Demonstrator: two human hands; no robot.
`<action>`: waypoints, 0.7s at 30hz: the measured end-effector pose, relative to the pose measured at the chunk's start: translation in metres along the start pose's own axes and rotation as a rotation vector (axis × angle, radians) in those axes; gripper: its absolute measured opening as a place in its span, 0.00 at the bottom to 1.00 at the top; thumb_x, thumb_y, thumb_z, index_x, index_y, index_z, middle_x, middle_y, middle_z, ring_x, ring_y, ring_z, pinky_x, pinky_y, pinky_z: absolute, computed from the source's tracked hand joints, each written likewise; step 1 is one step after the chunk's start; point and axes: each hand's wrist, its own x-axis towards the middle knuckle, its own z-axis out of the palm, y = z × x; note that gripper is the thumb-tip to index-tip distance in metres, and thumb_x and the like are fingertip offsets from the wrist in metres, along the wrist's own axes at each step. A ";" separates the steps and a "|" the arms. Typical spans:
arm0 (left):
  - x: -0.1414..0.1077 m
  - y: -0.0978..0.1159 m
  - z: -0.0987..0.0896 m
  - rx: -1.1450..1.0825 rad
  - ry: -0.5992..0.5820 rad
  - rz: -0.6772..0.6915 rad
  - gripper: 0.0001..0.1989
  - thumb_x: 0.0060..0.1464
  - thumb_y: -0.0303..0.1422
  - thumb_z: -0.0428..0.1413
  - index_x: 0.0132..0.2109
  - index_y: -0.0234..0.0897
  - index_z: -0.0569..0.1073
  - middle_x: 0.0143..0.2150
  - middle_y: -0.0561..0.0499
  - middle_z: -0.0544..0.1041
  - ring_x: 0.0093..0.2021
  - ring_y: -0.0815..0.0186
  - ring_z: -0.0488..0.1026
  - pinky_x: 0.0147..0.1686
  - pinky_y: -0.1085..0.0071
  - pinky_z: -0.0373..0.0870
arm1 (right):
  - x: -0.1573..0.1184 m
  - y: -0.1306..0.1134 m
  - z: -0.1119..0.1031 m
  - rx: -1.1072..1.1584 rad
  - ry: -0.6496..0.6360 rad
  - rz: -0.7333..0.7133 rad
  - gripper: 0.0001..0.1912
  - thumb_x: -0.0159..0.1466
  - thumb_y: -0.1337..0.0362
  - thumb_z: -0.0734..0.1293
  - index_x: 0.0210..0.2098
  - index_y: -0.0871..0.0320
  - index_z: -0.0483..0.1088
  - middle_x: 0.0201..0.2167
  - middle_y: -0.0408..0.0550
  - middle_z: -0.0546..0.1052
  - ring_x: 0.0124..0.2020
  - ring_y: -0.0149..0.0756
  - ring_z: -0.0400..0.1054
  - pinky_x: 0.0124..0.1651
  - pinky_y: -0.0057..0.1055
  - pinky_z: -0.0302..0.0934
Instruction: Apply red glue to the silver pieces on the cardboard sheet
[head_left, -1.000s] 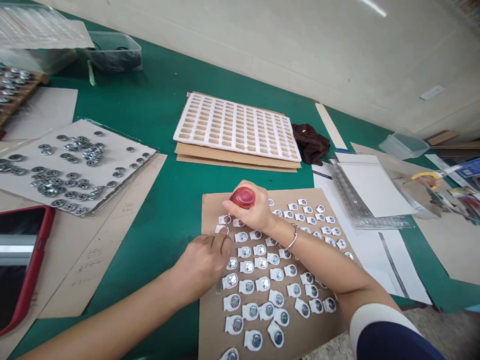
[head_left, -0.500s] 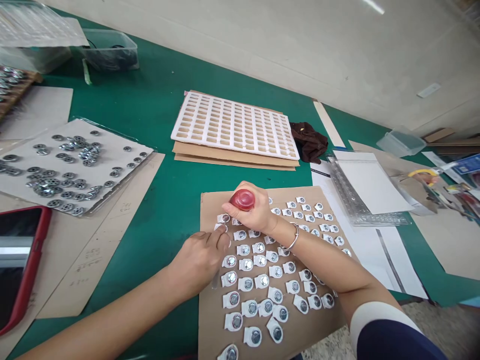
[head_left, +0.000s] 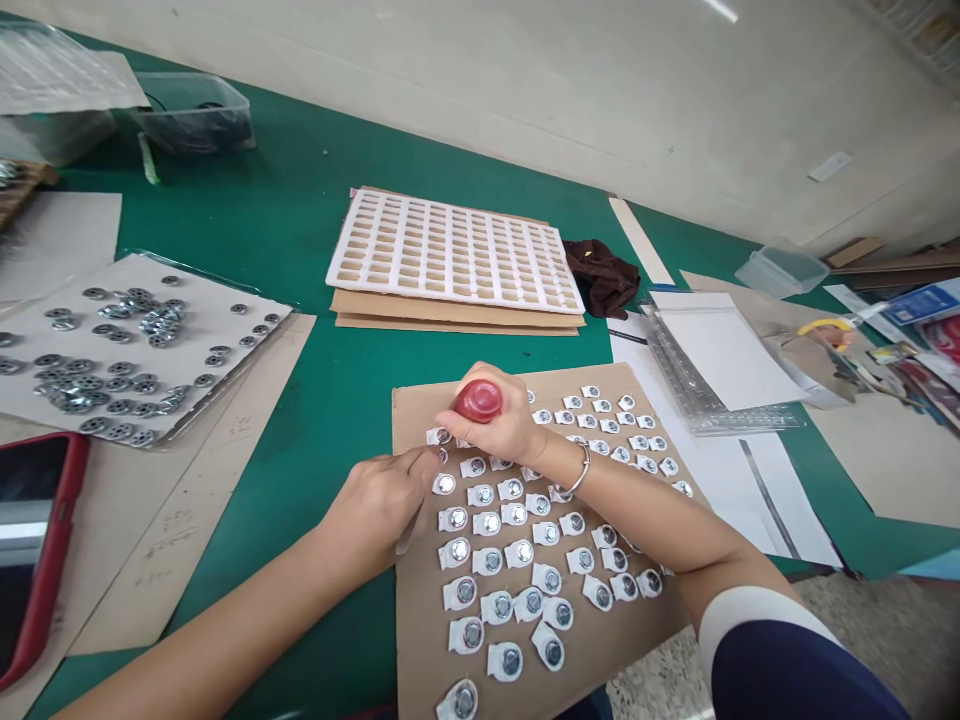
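Observation:
A sheet of cardboard (head_left: pixel 420 640) lies before me, bearing rows of small white tabs with round silver metal pieces (head_left: pixel 487 562) on them. My right hand (head_left: pixel 506 415) is closed in a fist around a red tool with a rounded end (head_left: pixel 478 401); its lower part is hidden by the fist. It is over the upper left of the cardboard. Beside it, my left hand (head_left: pixel 386 500) pinches near a white tab (head_left: pixel 438 437) in the leftmost column. From beneath that hand sticks out a thin flat tool (head_left: pixel 408 535), its kind unclear.
Behind the cardboard, a white gridded tray (head_left: pixel 450 255) rests on brown boards. Loose silver discs (head_left: pixel 82 385) cover a pale sheet at left, above a red-cased phone (head_left: pixel 71 480). A brown cloth (head_left: pixel 604 278), clear plastic packs (head_left: pixel 720 400) and yellow-handled scissors (head_left: pixel 825 328) lie at right.
The view has shifted slightly, so things sit a little further left. My left hand has drawn slightly away from the metal piece in its column; my right hand keeps its grip on the red tool.

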 end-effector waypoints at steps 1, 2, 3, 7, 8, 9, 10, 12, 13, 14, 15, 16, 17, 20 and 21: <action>0.000 -0.001 0.000 -0.016 0.001 -0.007 0.07 0.55 0.26 0.45 0.38 0.32 0.67 0.25 0.49 0.72 0.27 0.62 0.75 0.28 0.67 0.73 | -0.001 0.000 -0.002 0.023 0.026 0.042 0.13 0.53 0.56 0.72 0.27 0.56 0.65 0.26 0.42 0.70 0.27 0.32 0.66 0.32 0.32 0.65; -0.001 -0.003 0.000 -0.029 0.002 -0.013 0.07 0.56 0.27 0.45 0.38 0.32 0.67 0.26 0.49 0.72 0.27 0.62 0.75 0.29 0.67 0.73 | -0.001 0.000 -0.004 0.058 0.059 0.092 0.13 0.54 0.57 0.71 0.28 0.56 0.65 0.26 0.42 0.70 0.27 0.31 0.67 0.32 0.32 0.65; -0.001 -0.004 0.001 -0.037 0.003 -0.019 0.07 0.57 0.28 0.46 0.38 0.32 0.67 0.26 0.49 0.72 0.27 0.63 0.75 0.30 0.67 0.73 | -0.002 0.000 -0.006 0.108 0.095 0.144 0.12 0.55 0.56 0.70 0.30 0.56 0.64 0.26 0.42 0.70 0.27 0.31 0.68 0.32 0.32 0.66; -0.003 -0.006 0.002 -0.034 0.010 -0.037 0.07 0.57 0.27 0.45 0.37 0.34 0.67 0.25 0.51 0.72 0.26 0.65 0.74 0.31 0.69 0.73 | -0.006 -0.002 -0.013 0.318 0.162 0.262 0.15 0.57 0.56 0.68 0.40 0.54 0.62 0.27 0.40 0.71 0.23 0.31 0.71 0.29 0.31 0.67; -0.003 -0.007 0.002 -0.029 0.015 -0.039 0.07 0.57 0.27 0.45 0.37 0.34 0.67 0.25 0.51 0.72 0.26 0.65 0.74 0.31 0.70 0.73 | -0.008 -0.002 -0.013 0.314 0.151 0.261 0.16 0.57 0.57 0.69 0.40 0.54 0.63 0.27 0.41 0.71 0.24 0.31 0.71 0.29 0.31 0.68; -0.003 -0.007 0.002 -0.023 0.022 -0.038 0.07 0.57 0.27 0.45 0.37 0.35 0.67 0.25 0.51 0.72 0.25 0.66 0.74 0.31 0.70 0.73 | -0.010 -0.002 -0.014 0.281 0.137 0.247 0.15 0.56 0.57 0.70 0.39 0.55 0.64 0.27 0.42 0.71 0.25 0.32 0.71 0.29 0.32 0.68; -0.002 -0.007 0.002 -0.019 0.027 -0.035 0.07 0.57 0.27 0.45 0.37 0.35 0.67 0.25 0.51 0.72 0.25 0.66 0.74 0.30 0.70 0.73 | -0.012 -0.002 -0.014 0.233 0.126 0.227 0.14 0.55 0.58 0.71 0.37 0.55 0.65 0.28 0.43 0.71 0.26 0.33 0.71 0.30 0.32 0.68; -0.002 -0.007 0.002 -0.018 0.027 -0.026 0.07 0.57 0.27 0.45 0.37 0.35 0.67 0.26 0.51 0.73 0.25 0.66 0.73 0.30 0.71 0.72 | -0.016 -0.001 -0.012 0.144 0.114 0.187 0.11 0.53 0.60 0.72 0.32 0.56 0.67 0.29 0.44 0.71 0.29 0.34 0.71 0.32 0.33 0.68; -0.002 -0.006 0.001 -0.018 0.023 -0.023 0.07 0.57 0.27 0.45 0.37 0.35 0.67 0.26 0.51 0.73 0.25 0.66 0.73 0.29 0.71 0.72 | -0.017 0.000 -0.011 0.119 0.114 0.172 0.10 0.53 0.61 0.72 0.31 0.56 0.67 0.29 0.44 0.71 0.29 0.34 0.71 0.33 0.33 0.68; -0.001 -0.006 0.001 -0.017 0.017 -0.023 0.07 0.57 0.27 0.45 0.37 0.34 0.67 0.26 0.51 0.73 0.25 0.66 0.73 0.29 0.71 0.72 | -0.018 0.001 -0.010 0.108 0.114 0.164 0.10 0.53 0.61 0.72 0.31 0.56 0.67 0.29 0.44 0.71 0.29 0.34 0.71 0.33 0.33 0.68; -0.001 -0.006 0.001 -0.016 0.010 -0.025 0.07 0.57 0.27 0.45 0.37 0.34 0.67 0.26 0.51 0.73 0.25 0.66 0.73 0.29 0.71 0.72 | -0.019 0.002 -0.009 0.103 0.116 0.160 0.10 0.53 0.62 0.72 0.30 0.56 0.67 0.28 0.43 0.71 0.29 0.34 0.70 0.33 0.33 0.68; -0.001 -0.006 0.000 -0.013 0.002 -0.029 0.07 0.57 0.27 0.45 0.37 0.34 0.67 0.26 0.51 0.72 0.25 0.66 0.74 0.30 0.71 0.72 | -0.019 0.002 -0.008 0.099 0.116 0.159 0.09 0.53 0.62 0.72 0.30 0.56 0.67 0.28 0.43 0.70 0.28 0.34 0.70 0.33 0.33 0.67; -0.001 -0.006 0.000 -0.010 -0.001 -0.032 0.07 0.57 0.27 0.45 0.37 0.35 0.67 0.26 0.51 0.72 0.25 0.66 0.74 0.30 0.71 0.72 | -0.020 0.003 -0.008 0.094 0.116 0.160 0.09 0.53 0.62 0.72 0.30 0.56 0.67 0.27 0.43 0.70 0.28 0.34 0.70 0.32 0.33 0.67; -0.002 -0.006 0.001 -0.006 0.005 -0.041 0.07 0.56 0.27 0.45 0.37 0.35 0.67 0.25 0.51 0.72 0.26 0.66 0.74 0.30 0.71 0.72 | -0.020 0.003 -0.006 0.076 0.111 0.174 0.10 0.53 0.61 0.72 0.30 0.56 0.68 0.27 0.44 0.71 0.28 0.35 0.70 0.31 0.33 0.67; -0.002 -0.006 0.002 -0.006 0.007 -0.042 0.07 0.56 0.27 0.45 0.36 0.35 0.67 0.25 0.51 0.72 0.26 0.66 0.74 0.31 0.71 0.72 | -0.020 0.003 -0.006 0.071 0.109 0.178 0.10 0.53 0.61 0.72 0.30 0.55 0.68 0.27 0.44 0.71 0.28 0.35 0.71 0.31 0.33 0.67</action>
